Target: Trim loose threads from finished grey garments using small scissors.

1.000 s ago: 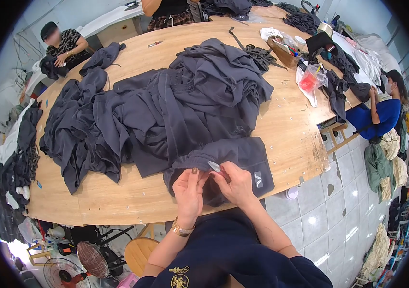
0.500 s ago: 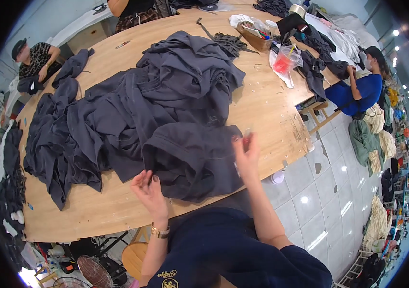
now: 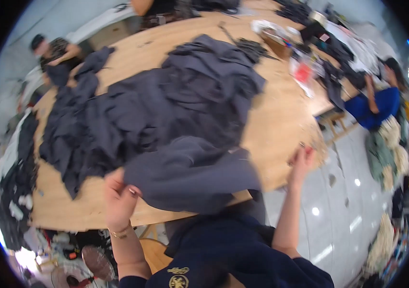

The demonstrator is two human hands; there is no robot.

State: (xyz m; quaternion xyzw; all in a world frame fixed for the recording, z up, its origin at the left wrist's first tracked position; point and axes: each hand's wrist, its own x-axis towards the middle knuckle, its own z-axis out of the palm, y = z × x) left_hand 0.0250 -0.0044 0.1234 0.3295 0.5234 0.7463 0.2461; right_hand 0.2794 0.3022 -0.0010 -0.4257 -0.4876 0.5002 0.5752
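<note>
The hands are apart. The left hand is clamped on the left edge of a soft, dark grey fabric garment, which extends across the near edge of a broad, light-brown wooden bench. Behind the garment lies a large, crumpled, dark grey fabric pile. The right hand is positioned clear of the garment, fingers curled; blur prevents me from telling whether it grips anything.

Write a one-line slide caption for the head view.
Left hand gripping a dark garment by a clothing heap on a wooden table, right hand apart from the garment.
</note>
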